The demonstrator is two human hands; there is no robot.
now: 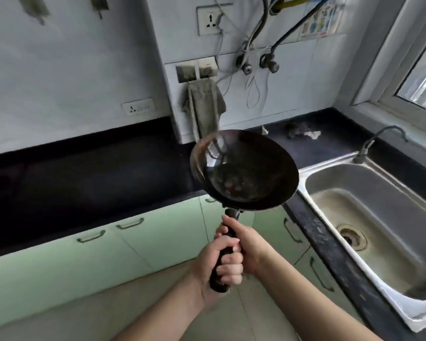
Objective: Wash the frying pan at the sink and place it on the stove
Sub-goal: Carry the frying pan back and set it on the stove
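Note:
A dark frying pan [246, 171] with brownish residue inside hangs in the air over the counter's front edge, left of the sink, its bowl tilted toward me. Both hands grip its black handle [225, 254]. My left hand [219, 262] wraps the lower part of the handle. My right hand [246, 244] closes around it just above, from the right. The steel sink [389, 193] lies to the right, with a grey curved tap [379, 141] at its back rim. No stove shows in view.
A black countertop [84, 168] runs left along the wall and turns at the corner behind the sink. Green cabinet doors [108, 249] sit below it. A grey cloth [204, 107] hangs on the wall behind the pan. A scrubber and rag [303, 132] lie near the corner.

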